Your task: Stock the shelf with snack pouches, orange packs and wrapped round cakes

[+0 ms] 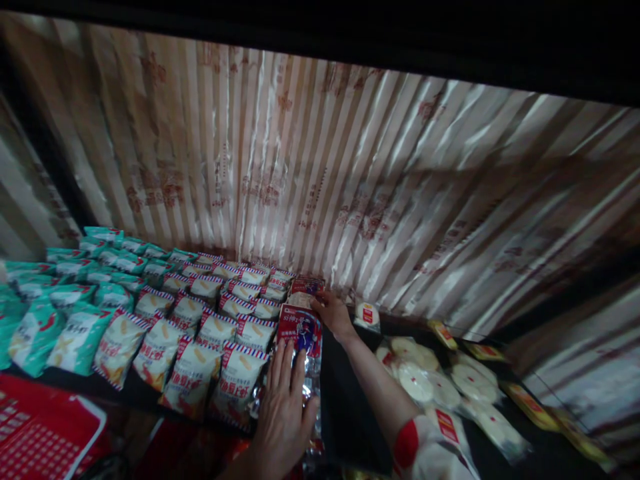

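A row of dark red snack packets (295, 323) with blue pictures and white lettering runs front to back on the black shelf. My left hand (286, 403) lies flat over the front of this row, fingers stretched forward and touching the packets. Towards the back, my right hand (332, 313) has its fingers bent around the right edge of a dark red packet, closed on it. Shiny silver-red wrapping shows beside and beneath my left hand. Just left of the row stand white and red snack bags (235, 380) with striped tops.
Teal snack bags (75, 333) fill the far left of the shelf. On the right lie clear packs of pale round discs (420, 377) and yellow packets (530, 405). A red basket (45, 427) is at the lower left. Wrinkled printed sheeting (300, 160) hangs behind, below a dark upper edge.
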